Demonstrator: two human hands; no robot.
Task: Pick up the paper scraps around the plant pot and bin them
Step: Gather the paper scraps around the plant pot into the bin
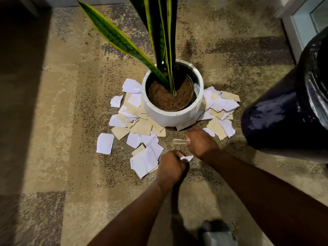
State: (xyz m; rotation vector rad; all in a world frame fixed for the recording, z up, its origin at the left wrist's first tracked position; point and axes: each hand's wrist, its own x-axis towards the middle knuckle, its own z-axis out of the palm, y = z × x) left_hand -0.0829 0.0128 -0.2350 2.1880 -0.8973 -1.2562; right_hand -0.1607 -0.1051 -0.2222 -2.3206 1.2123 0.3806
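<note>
A white round plant pot with a tall striped-leaf plant stands on the carpet. White and tan paper scraps lie around its left, front and right sides. My left hand is closed on a small white scrap just in front of the pot. My right hand is closed on a tan scrap, close to the pot's front right. A bin lined with a dark glossy bag stands at the right.
Mottled beige and brown carpet covers the floor. A white door or cabinet frame stands at the far right. A grey shoe shows at the bottom. A long leaf leans out to the left over the scraps.
</note>
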